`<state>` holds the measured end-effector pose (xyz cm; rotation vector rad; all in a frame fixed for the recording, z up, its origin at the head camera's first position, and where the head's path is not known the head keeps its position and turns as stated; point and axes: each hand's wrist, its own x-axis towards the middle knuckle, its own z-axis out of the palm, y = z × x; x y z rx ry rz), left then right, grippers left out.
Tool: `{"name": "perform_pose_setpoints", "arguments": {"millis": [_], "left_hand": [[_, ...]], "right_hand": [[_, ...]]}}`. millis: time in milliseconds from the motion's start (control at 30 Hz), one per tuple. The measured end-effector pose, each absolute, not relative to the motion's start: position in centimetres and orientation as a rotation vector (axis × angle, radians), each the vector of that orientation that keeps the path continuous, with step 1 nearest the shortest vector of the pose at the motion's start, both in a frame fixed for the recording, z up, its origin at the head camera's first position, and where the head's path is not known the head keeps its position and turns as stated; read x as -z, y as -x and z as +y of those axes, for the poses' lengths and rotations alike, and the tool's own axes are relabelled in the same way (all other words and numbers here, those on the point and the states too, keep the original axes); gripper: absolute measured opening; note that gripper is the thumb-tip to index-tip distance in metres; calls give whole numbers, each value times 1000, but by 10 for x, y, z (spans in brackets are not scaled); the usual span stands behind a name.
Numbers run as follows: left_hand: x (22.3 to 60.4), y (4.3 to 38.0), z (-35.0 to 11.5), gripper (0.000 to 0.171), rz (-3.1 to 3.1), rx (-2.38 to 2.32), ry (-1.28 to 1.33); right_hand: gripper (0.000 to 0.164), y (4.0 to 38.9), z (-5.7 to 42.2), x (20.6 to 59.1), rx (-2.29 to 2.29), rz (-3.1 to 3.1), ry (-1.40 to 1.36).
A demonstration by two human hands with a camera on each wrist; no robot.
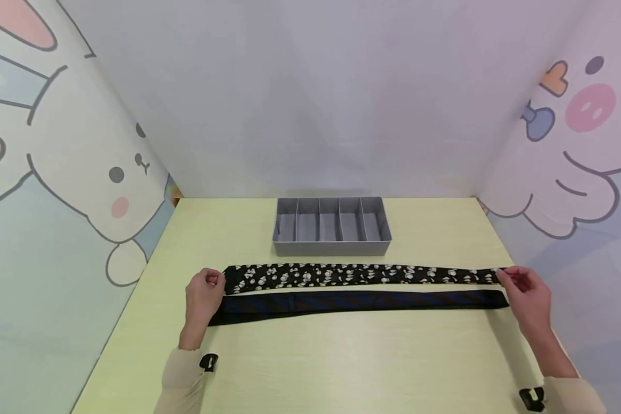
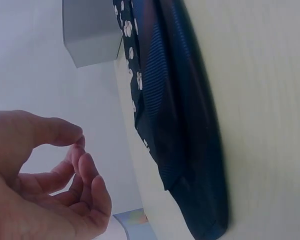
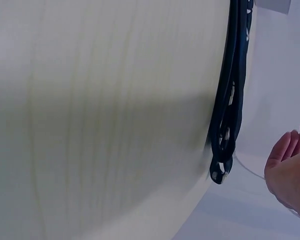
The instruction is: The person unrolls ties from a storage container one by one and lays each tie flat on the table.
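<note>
A black necktie with a white figure print (image 1: 315,275) lies stretched out sideways across the table. Along its near side runs a dark blue striped necktie (image 1: 362,301), doubled over lengthwise. My left hand (image 1: 203,296) is at the left ends of both ties; the left wrist view shows its thumb and loosely curled fingers (image 2: 92,185) raised beside the ties, with nothing between them. At the other end, my right hand (image 1: 530,299) overlaps the printed tie's tip in the head view. In the right wrist view that hand (image 3: 292,172) stands apart from the tie ends.
Behind the ties is a grey box (image 1: 332,248) divided into several narrow compartments. The pale wooden table (image 1: 341,362) meets a white wall (image 1: 310,103) at the back, with cartoon-printed panels on the left and right.
</note>
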<state>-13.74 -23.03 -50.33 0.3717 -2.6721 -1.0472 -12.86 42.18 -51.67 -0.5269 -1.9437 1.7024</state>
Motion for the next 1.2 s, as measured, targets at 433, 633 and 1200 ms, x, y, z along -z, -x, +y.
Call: {"name": "perform_pose_setpoints", "arguments": {"millis": [433,633,1200], "left_hand": [[494,151,-224,15,-2619,1073,-300],[490,159,-221,15,-2581,1054,-260],[486,176,-217,10,-2545,905,-125]], "right_hand": [[12,141,405,512,-1647,-1807,397],[18,149,398,510,-1473,-1927,316],[14,171,376,512,-1183,-2056,116]]}}
